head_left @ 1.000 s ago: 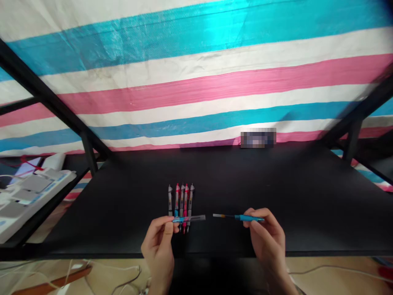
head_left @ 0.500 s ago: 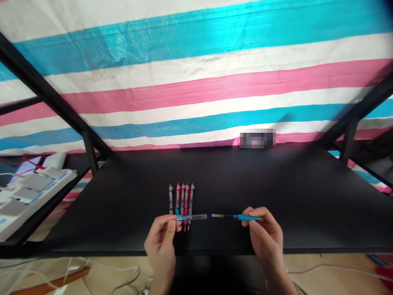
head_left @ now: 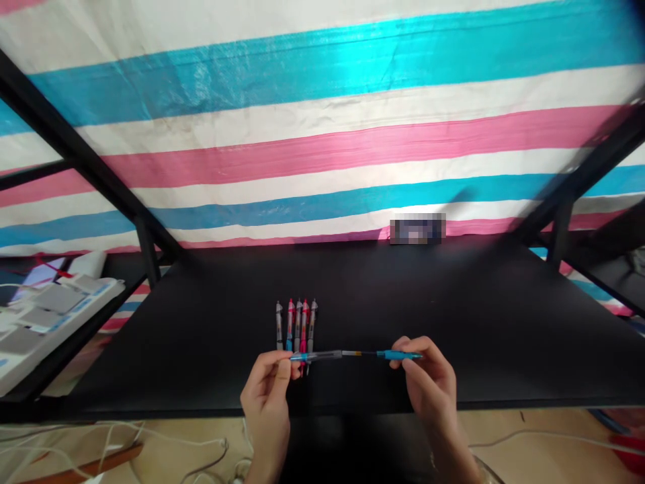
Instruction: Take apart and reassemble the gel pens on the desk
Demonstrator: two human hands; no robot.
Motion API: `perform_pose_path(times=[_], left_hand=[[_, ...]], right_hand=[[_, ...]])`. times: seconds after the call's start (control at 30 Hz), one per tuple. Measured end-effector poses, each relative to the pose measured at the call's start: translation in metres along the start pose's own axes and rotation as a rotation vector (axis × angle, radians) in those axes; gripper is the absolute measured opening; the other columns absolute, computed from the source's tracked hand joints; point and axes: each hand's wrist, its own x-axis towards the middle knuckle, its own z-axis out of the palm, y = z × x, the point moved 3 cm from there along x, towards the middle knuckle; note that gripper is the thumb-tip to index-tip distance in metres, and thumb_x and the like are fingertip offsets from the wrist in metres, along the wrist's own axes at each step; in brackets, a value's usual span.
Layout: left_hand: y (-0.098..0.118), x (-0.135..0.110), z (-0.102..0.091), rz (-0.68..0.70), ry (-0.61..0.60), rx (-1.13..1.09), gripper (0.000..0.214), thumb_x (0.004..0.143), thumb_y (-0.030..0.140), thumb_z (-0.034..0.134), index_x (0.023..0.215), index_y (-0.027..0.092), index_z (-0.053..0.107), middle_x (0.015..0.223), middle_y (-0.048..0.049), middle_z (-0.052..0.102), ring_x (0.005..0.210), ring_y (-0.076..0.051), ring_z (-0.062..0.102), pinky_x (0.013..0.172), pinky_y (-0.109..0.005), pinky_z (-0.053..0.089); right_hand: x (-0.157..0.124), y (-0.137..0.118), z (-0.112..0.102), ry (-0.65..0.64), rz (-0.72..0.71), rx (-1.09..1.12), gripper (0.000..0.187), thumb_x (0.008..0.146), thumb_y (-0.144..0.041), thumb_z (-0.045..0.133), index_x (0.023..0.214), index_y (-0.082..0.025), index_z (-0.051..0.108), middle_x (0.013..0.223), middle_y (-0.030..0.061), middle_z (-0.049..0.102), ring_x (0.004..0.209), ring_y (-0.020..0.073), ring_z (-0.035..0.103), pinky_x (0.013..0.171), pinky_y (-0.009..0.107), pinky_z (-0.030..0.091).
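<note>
My left hand (head_left: 269,386) pinches a clear pen barrel (head_left: 317,355) with a blue end, held level above the black table (head_left: 453,323). My right hand (head_left: 428,376) pinches the blue tip piece with its thin refill (head_left: 383,354), also level. The refill's end meets the open end of the barrel between the two hands. Just behind my left hand several pens (head_left: 297,326) with pink and blue grips lie side by side on the table, pointing away from me.
A striped blue, pink and white tarp (head_left: 322,134) hangs behind the table. Black frame bars (head_left: 75,154) slant at both sides. At the left a shelf holds flat white boxes (head_left: 45,316). Cables (head_left: 191,457) lie on the floor below.
My right hand moved left, bringing the refill's end across the gap to the mouth of the barrel. The left hand stayed nearly still.
</note>
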Motion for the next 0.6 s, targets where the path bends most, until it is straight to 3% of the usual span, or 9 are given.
perform_pose_path(times=[0.4,0.6], left_hand=[[0.0066,-0.0031,0.0031,-0.013,0.005,0.007,0.016,0.084,0.035,0.083,0.086,0.020,0.079,0.068,0.0001,0.073,0.062,-0.014,0.067,0.064,-0.022,0.055],[0.0100,-0.0080,0.0095,-0.032,-0.072,0.057,0.020,0.086,0.039,0.080,0.086,0.019,0.078,0.071,-0.0024,0.074,0.063,-0.017,0.068,0.064,-0.026,0.057]], right_hand=[[-0.0004,0.0011,0.0006,-0.032,-0.039,-0.057,0.002,0.094,-0.027,0.076,0.096,-0.026,0.075,0.086,0.0007,0.063,0.073,0.0161,0.063,0.072,0.032,0.047],[0.0008,-0.0043,0.0065,-0.137,-0.030,-0.161,0.003,0.097,-0.028,0.074,0.099,-0.025,0.074,0.090,0.0028,0.066,0.076,0.0185,0.067,0.073,0.033,0.051]])
